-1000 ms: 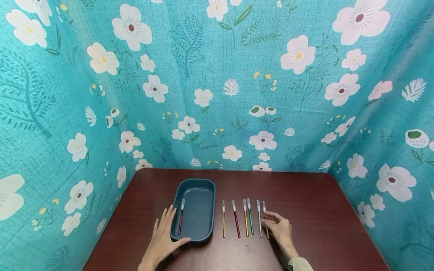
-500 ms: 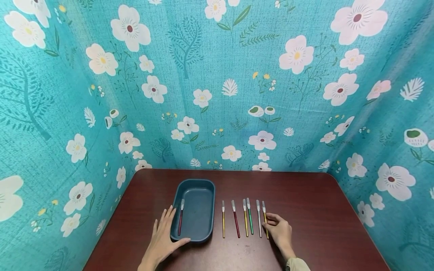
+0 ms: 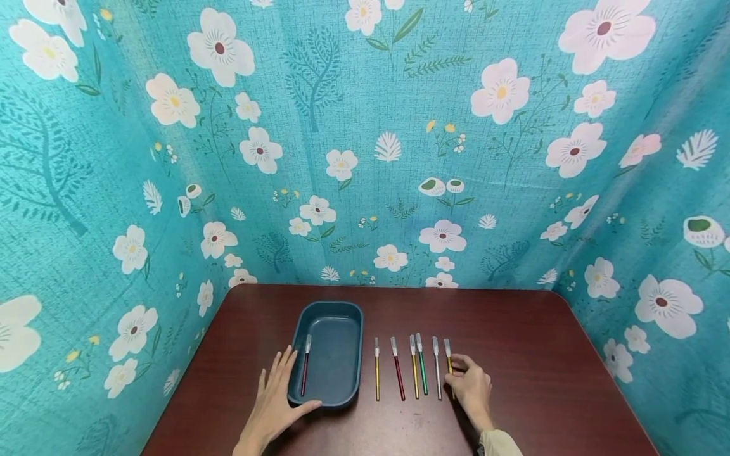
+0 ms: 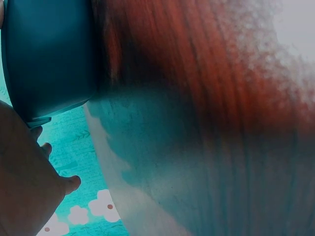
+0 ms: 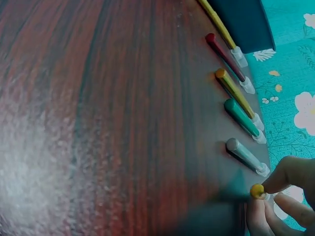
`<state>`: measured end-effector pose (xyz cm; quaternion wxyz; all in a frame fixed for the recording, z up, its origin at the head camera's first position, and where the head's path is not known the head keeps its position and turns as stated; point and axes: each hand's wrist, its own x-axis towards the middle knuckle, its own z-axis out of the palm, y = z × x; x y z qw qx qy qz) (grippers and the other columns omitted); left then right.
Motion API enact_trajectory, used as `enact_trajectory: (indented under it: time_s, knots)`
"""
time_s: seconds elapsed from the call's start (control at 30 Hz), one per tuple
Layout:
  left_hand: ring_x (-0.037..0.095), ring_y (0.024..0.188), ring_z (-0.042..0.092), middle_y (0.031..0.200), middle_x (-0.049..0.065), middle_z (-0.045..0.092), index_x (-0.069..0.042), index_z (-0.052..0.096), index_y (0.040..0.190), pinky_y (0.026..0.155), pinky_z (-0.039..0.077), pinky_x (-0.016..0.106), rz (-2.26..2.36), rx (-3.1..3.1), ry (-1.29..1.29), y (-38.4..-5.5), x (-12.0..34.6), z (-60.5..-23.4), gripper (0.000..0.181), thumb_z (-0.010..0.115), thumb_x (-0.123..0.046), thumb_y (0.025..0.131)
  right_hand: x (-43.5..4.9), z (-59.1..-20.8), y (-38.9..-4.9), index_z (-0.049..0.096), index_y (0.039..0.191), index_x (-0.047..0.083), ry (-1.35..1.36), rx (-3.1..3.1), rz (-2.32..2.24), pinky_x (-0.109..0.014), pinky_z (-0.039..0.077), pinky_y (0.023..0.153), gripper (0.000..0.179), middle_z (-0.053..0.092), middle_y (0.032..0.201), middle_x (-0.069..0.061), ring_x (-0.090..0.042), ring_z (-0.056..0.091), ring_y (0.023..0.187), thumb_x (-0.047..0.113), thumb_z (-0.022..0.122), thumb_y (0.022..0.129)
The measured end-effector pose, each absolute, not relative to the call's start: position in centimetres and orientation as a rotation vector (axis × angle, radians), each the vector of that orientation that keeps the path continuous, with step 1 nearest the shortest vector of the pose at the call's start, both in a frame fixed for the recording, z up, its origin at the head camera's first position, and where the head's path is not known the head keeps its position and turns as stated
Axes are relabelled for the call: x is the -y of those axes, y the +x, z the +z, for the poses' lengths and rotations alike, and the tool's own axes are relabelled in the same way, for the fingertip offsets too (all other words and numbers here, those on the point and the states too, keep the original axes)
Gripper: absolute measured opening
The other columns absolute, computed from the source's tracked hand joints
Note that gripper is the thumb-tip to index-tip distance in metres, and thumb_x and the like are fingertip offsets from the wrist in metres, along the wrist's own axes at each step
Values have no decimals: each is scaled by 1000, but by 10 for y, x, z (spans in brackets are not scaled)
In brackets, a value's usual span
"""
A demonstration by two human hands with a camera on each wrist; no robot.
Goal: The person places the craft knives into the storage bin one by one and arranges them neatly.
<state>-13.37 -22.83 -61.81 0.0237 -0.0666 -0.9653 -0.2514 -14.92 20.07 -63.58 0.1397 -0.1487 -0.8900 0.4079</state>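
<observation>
My right hand [image 3: 472,387] pinches a gold craft knife [image 5: 257,191] with a clear cap between thumb and fingers, at the right end of a row of knives. Just left of it lies a silver craft knife [image 3: 438,373]. The left hand [image 3: 274,396] rests against the blue-grey tray [image 3: 361,354], fingers spread along its left side and thumb on the near rim. Inside the tray is a dark red craft knife [image 3: 305,373] with its capped end pointing away. In the left wrist view, the tray wall [image 4: 49,59] shows beside part of the left hand.
Left of the silver knife lie a green craft knife [image 3: 422,370], a gold one [image 3: 415,373], a red one [image 3: 398,375] and another gold one [image 3: 377,375]. A dark brown table [image 3: 513,329] carries everything. A flowered teal curtain [image 3: 365,209] hangs behind and at both sides.
The fingers of my right hand have shifted slightly around the gold craft knife, showing more of its capped end. The left hand and tray have stayed put.
</observation>
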Motion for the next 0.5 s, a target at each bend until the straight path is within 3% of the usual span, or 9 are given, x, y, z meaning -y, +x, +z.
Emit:
enact_trajectory:
  time_s: [0.5]
  knots:
    - [46,158,20,174,16,23,-12,28,168,117,13,79,-785,2989,-210,-133,228,-617,123,79,-76,77,-199,-626,-149,78,123,1,-549,2577,1292,-53,53,93,47,82,94,-7,-38,74,104,10,76,77]
